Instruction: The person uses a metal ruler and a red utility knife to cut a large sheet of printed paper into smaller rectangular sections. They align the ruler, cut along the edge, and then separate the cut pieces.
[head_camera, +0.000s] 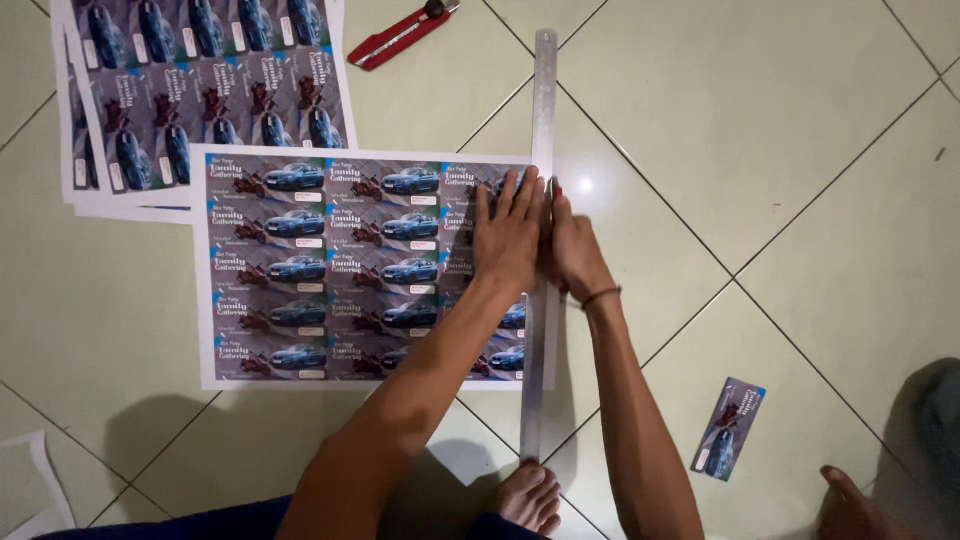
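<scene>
**Desk:** What do you have from the head camera?

**Operator:** I see one printed sheet (330, 270) flat on the tiled floor (760, 130), carrying three columns of five car-picture cards, fifteen in all. One long metal ruler (541, 200) lies along its right edge, reaching well past the sheet above and below.

**Desk:** And the hands?

**Operator:** Two. The left hand (508, 235) is spread flat, palm down, fingers (512, 190) together and pressing the sheet just beside the ruler. The right hand (572, 248) sits against the ruler's other side, curled. I cannot tell what it pinches, if anything; the ruler and the left hand hide its fingertips. One dark band circles that wrist.

**Desk:** Anything else counted?

**Operator:** One bare foot (532, 495) rests on the ruler's near end. One red utility knife (402, 34) lies apart at the top. One stack of further printed sheets (200, 90) overlaps at upper left; I cannot count its layers. One cut card (729, 428) lies alone at lower right.
</scene>
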